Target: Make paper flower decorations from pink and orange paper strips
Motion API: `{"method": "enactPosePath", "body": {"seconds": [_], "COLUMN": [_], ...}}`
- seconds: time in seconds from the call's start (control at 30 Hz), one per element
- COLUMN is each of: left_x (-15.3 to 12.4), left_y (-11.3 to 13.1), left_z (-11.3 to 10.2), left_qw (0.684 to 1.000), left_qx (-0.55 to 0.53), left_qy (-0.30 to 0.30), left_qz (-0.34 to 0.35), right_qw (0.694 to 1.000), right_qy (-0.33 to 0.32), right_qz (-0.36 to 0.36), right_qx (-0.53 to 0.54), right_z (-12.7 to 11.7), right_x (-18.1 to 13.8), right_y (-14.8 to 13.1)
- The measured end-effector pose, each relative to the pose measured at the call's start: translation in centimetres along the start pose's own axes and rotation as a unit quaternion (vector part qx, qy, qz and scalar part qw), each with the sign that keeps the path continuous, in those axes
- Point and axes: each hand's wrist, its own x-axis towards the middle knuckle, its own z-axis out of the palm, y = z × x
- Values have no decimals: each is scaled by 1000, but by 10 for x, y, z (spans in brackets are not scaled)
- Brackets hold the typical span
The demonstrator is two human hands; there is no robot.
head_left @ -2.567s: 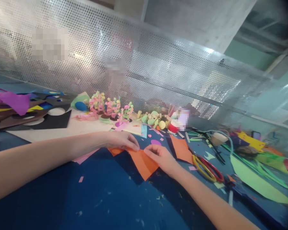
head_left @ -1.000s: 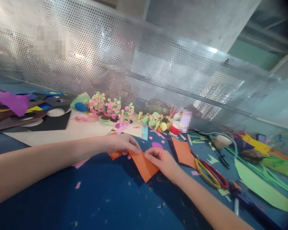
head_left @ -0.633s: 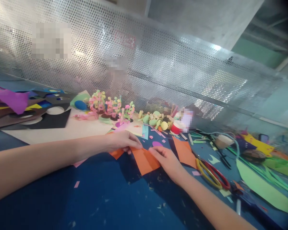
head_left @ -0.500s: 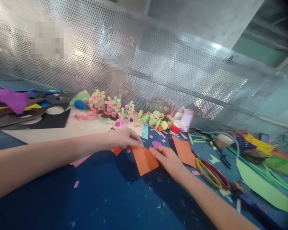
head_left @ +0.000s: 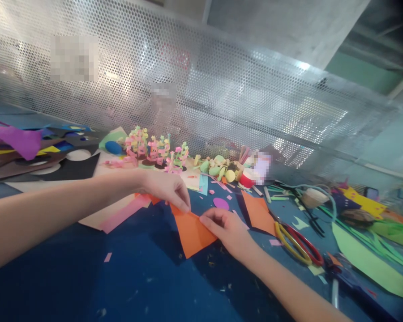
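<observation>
An orange sheet of paper (head_left: pixel 193 232) is pinched by both hands above the dark blue table. My left hand (head_left: pixel 166 188) grips its upper left edge between thumb and fingers. At the upper right edge, my right hand (head_left: pixel 228 228) holds it with thumb and index finger. Another orange sheet (head_left: pixel 257 210) lies to the right, beside scissors (head_left: pixel 297 243) with one yellow and one red handle loop. Beneath my left forearm, pink and cream paper (head_left: pixel 121 214) pokes out, and a bit of orange paper shows near that wrist.
Curled paper decorations (head_left: pixel 151 150) stand at the back, with a red and white roll (head_left: pixel 246 178) to their right. Dark and purple paper scraps (head_left: pixel 16 138) pile up at far left. A dark blue tool (head_left: pixel 356 286) and green paper (head_left: pixel 372 259) lie at right, before a perforated metal screen (head_left: pixel 201 98).
Both hands have shifted with the orange sheet, the left one to the left and the sheet slightly down and left. More of the pink and cream paper shows under my left forearm.
</observation>
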Motion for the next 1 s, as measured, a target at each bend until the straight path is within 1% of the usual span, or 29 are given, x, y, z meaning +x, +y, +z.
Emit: {"method": "enactPosePath", "body": {"seconds": [0.07, 0.13, 0.2, 0.3, 0.43, 0.63, 0.73, 0.8, 0.9, 1.0], "left_x": [1, 2, 3, 4, 5, 6, 6, 5, 6, 6], "left_y": [-3, -6, -7, -9, -11, -13, -11, -10, -11, -12], "left_z": [-1, 0, 1, 2, 1, 1, 2, 3, 4, 2], "left_qw": [999, 997, 995, 996, 997, 997, 996, 997, 997, 996], "left_qx": [-40, -65, -75, -78, -67, -63, -75, -74, -76, -93], "left_qy": [-28, -51, -61, -45, -32, -35, -44, -34, -5, 13], "left_qz": [-13, -10, -3, -1, 4, 0, 1, 4, 13, 15], "right_qw": [1000, 1000, 1000, 1000, 999, 999, 998, 998, 993, 974], "right_qy": [-1, 1, 2, 0, -16, -14, -6, 6, 9, 8], "right_qz": [-10, -14, -11, 3, 50, 22, 24, 27, 39, 65], "right_qx": [8, 15, 17, 13, 1, 30, 50, 62, 111, 216], "right_z": [2, 2, 2, 1, -2, 0, 1, 0, -2, -2], "right_x": [-1, -1, -1, 0, 2, 1, 1, 1, 2, 4], "right_y": [1, 2, 2, 2, 1, 3, 4, 4, 7, 12]}}
